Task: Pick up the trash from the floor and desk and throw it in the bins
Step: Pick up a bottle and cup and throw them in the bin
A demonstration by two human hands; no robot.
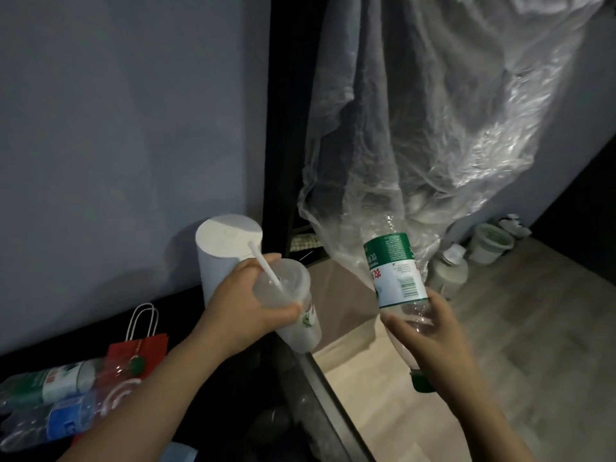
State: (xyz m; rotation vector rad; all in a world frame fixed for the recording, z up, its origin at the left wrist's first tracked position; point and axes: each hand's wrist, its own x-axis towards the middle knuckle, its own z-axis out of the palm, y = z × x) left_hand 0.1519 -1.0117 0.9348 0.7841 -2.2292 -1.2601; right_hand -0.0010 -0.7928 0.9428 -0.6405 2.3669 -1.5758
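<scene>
— Two pieces of trash are being held; details?
— The left hand [243, 308] is wrapping fingers and thumb round the cup [293, 315] under its lid, straw [265, 266] sticking up, by the desk [260, 395] edge near the white cylinder [223, 251]. The right hand [430, 338] is clasping the bottle [396, 271] near its neck, cap [422, 383] pointing down, over the floor [516, 328].
— Remaining?
— Other bottles [63, 421] are lying on the desk, left, by a red bag [140, 348]

Clear glossy plastic bottle [396, 278]; translucent matt plastic cup [293, 305]; crinkled glossy plastic sheet [450, 128]; matt wood-grain floor [533, 328].
</scene>
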